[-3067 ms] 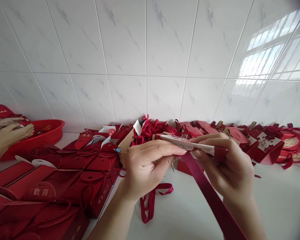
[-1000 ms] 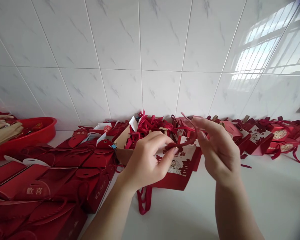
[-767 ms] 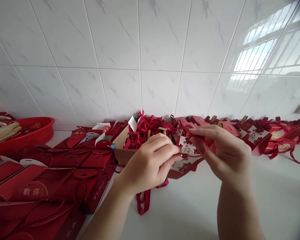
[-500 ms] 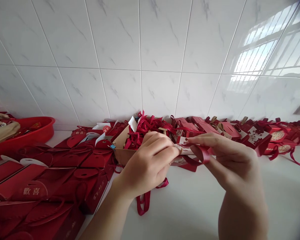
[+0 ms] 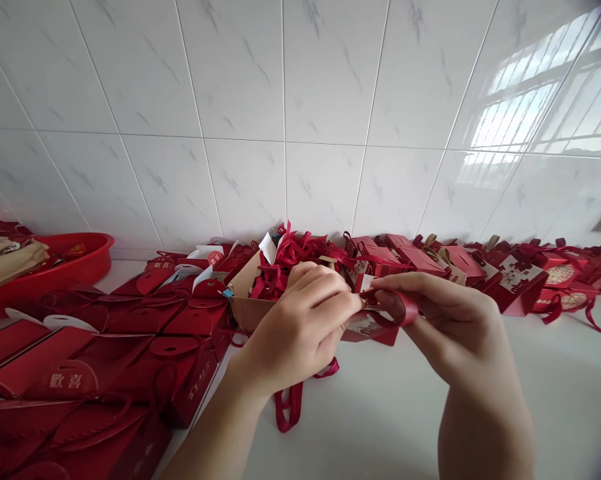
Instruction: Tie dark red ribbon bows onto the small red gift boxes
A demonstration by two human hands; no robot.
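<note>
My left hand (image 5: pixel 300 323) is closed, its fingertips pinched together at the top of a small red-and-white gift box. Close against it, my right hand (image 5: pixel 453 320) pinches a red ribbon (image 5: pixel 409 308) between thumb and fingers. The ribbon makes a loop round the right thumb. Part of the gift box (image 5: pixel 363 325) shows below the fingertips; the rest is behind my hands. Another length of red ribbon (image 5: pixel 289 408) lies looped on the white table under my left wrist. Exactly where the ribbon passes through the box is hidden by my fingers.
An open cardboard box (image 5: pixel 250 310) full of cut red ribbons stands behind my left hand. Rows of red gift boxes (image 5: pixel 70 380) fill the left side. Finished-looking boxes (image 5: pixel 520 277) line the tiled wall at right. Another person's hand (image 5: pixel 15 263) is over a red basin (image 5: pixel 103 257).
The white printed face of the box near my fingertips has tilted out of sight, and the fingertips show ribbon there now. Both hands stay almost in place.
</note>
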